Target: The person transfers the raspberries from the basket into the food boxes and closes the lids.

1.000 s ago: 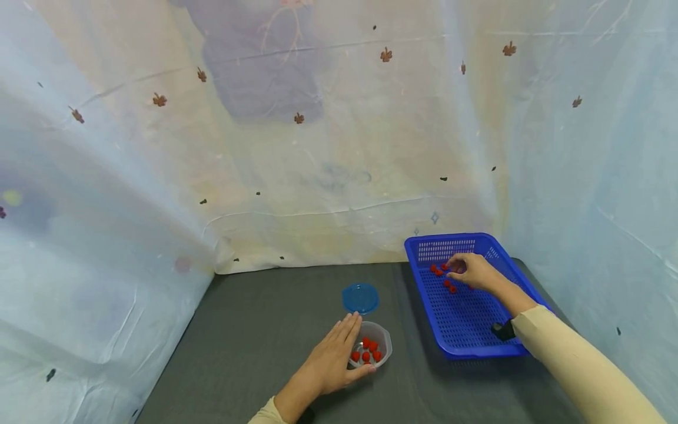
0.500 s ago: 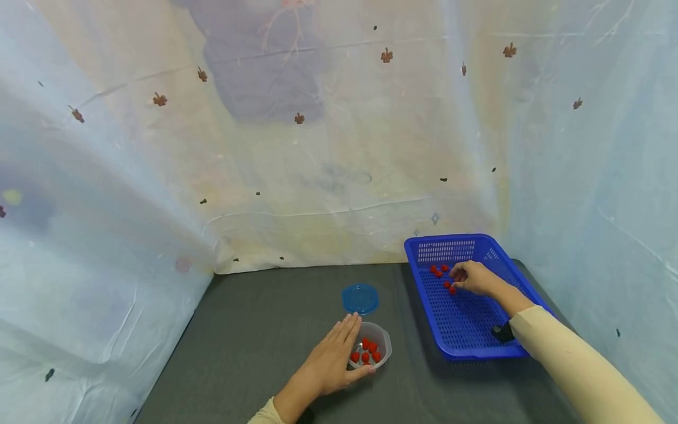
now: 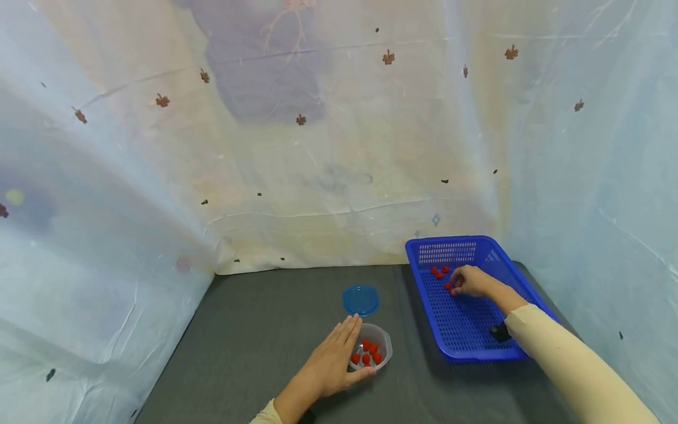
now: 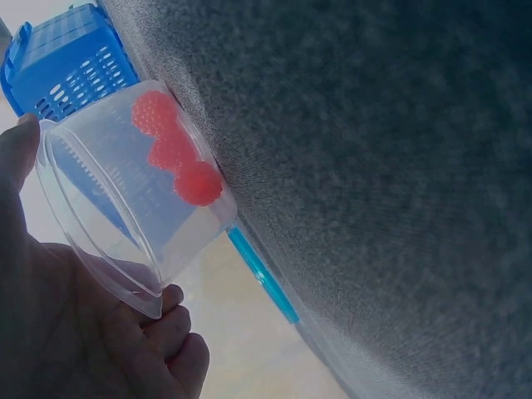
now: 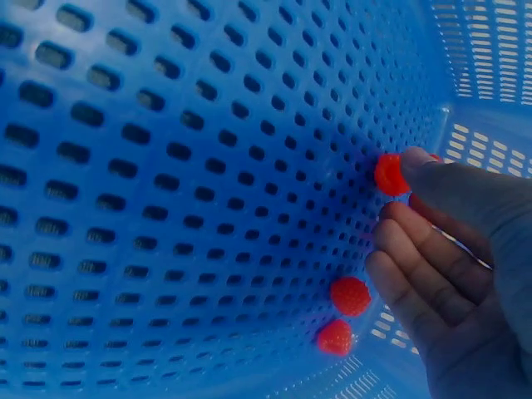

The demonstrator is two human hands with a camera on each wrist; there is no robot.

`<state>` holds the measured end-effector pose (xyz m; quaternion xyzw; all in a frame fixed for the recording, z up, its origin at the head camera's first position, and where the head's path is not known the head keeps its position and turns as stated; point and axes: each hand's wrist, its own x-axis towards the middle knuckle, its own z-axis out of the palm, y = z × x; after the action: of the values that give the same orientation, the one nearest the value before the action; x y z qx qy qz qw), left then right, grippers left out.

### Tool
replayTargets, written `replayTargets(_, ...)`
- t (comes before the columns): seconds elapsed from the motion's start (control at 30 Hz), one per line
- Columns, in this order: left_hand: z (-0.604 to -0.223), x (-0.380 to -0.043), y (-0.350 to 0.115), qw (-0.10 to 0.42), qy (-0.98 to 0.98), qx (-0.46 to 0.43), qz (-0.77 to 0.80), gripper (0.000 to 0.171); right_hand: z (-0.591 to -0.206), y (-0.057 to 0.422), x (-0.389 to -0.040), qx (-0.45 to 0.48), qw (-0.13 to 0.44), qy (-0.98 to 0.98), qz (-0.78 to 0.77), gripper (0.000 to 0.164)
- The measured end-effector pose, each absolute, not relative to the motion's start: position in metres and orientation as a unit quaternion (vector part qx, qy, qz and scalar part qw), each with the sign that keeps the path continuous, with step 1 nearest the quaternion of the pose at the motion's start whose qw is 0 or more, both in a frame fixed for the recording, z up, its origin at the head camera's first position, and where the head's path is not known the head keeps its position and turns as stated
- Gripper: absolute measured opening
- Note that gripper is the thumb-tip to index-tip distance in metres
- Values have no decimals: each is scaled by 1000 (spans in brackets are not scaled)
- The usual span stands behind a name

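Note:
My left hand (image 3: 331,359) lies along the left side of a clear plastic tub (image 3: 388,348), fingers straight and thumb across its near side. Several red raspberries (image 4: 197,183) rest on the tub's bottom. My right hand (image 3: 474,281) is down inside a blue perforated basket (image 3: 466,347), fingers bent. In the right wrist view its thumb overlaps one raspberry (image 5: 389,174), and the fingertips are right beside it; I cannot tell whether they pinch it. Two more raspberries, one of them a berry (image 5: 350,296) below the fingertips, lie on the basket floor.
A round blue lid (image 3: 361,300) lies on the grey cloth-covered table (image 3: 254,330), just behind the tub. The basket stands at the right, beside a pale patterned curtain (image 3: 598,247). Similar sheeting hangs behind and at the left.
My right hand has lowered slightly toward the basket floor, its thumb now partly covering a raspberry of the nearer pair. The left hand and the tub stay put.

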<state>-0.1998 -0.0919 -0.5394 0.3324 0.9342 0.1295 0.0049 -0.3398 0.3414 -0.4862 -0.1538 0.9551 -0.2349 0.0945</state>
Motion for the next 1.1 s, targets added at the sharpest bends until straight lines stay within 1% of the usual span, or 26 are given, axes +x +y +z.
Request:
replayTargets(0.17, -539, -201, -91, 2, 934, 335, 126, 105, -486, 341, -342, -143, 109, 958, -225, 30)
replayTargets(0.43, -538, -202, -91, 10, 934, 330, 134, 105, -490, 342, -344, -139, 106, 960, -220, 23)
replayTargets(0.73, -539, -200, -91, 5, 935, 331, 129, 105, -492, 340, -344, -143, 102, 961, -213, 17)
replayTargets(1.1, -539, -200, -91, 5, 935, 330, 127, 105, -491, 339, -343, -141, 104, 961, -215, 15)
